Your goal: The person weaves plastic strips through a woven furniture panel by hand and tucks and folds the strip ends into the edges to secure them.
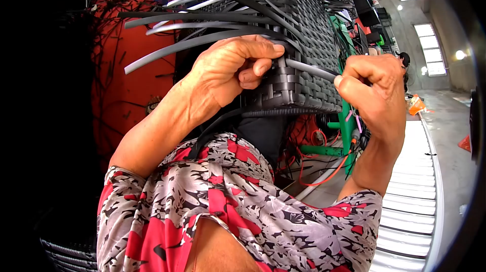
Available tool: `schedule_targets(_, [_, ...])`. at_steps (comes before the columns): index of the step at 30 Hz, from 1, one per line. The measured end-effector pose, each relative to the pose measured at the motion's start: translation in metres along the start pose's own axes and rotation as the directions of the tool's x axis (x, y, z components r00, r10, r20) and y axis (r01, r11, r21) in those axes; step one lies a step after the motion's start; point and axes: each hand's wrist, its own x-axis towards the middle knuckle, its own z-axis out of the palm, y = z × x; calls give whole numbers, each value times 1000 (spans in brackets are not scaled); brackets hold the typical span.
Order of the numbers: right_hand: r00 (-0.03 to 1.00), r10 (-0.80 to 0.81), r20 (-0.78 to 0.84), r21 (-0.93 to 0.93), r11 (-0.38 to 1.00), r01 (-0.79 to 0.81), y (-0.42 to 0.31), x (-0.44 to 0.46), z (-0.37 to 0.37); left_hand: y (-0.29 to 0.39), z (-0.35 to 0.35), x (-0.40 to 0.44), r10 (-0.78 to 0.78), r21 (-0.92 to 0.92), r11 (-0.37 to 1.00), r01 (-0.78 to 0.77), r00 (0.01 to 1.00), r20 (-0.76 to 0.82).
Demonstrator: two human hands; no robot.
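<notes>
A dark woven wicker panel (314, 44) lies in front of me, its corner near the middle of the view. My left hand (233, 67) is at that corner, thumb and fingers pinched on the weave edge where a strip comes out. A flat grey strip (310, 68) runs from the corner to my right hand (372, 82), whose closed fingers and thumb grip its end. Several loose strips (187, 44) fan out to the left above my left hand, their tips free.
Red floor covering (131, 95) with scattered strip scraps lies at the left. A green metal frame (347, 140) and an orange cord (329, 178) are below the panel. A white slatted surface (412, 186) stands at the right, beside a grey floor (453, 120).
</notes>
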Motion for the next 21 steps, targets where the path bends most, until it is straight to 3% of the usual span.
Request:
schedule_targets(3, [996, 45, 75, 25, 999, -47, 7, 8, 4, -2, 7, -4, 15, 23, 1000, -13, 995, -94])
schedule_targets(5, [992, 66, 107, 52, 996, -72, 12, 13, 9, 0, 7, -10, 38, 51, 998, -36, 999, -37])
schedule_targets(7, [990, 86, 109, 51, 994, -92, 16, 17, 18, 5, 10, -16, 164, 434, 893, -122, 985, -61])
schedule_targets(9, [980, 67, 185, -48, 997, -59, 18, 20, 16, 3, 3, -11, 259, 529, 823, -205, 966, -28])
schedule_targets(11, [965, -227, -129, -103, 971, 214, 14, 21, 22, 4, -4, -6, 429, 695, 624, -356, 900, 75])
schedule_targets(14, [776, -427, -464, -369, 890, 269, -13, 16, 24, 21, -4, -27, 352, 603, 746, -283, 936, 2])
schedule_targets(15, [728, -481, -488, -401, 865, 302, -19, 15, 27, 26, -6, -33, 319, 590, 771, -240, 947, -32])
schedule_targets(17, [826, -503, -254, -230, 861, 454, -16, 14, 37, 31, -15, -45, 324, 564, 783, -261, 946, -12])
schedule_targets(19, [898, -435, -60, -158, 893, 422, -16, 18, 55, 35, -16, -59, 278, 523, 808, -270, 958, 66])
schedule_targets(21, [888, -458, -41, -99, 886, 453, -3, 28, 66, 33, -23, -64, 298, 484, 823, -299, 951, 80])
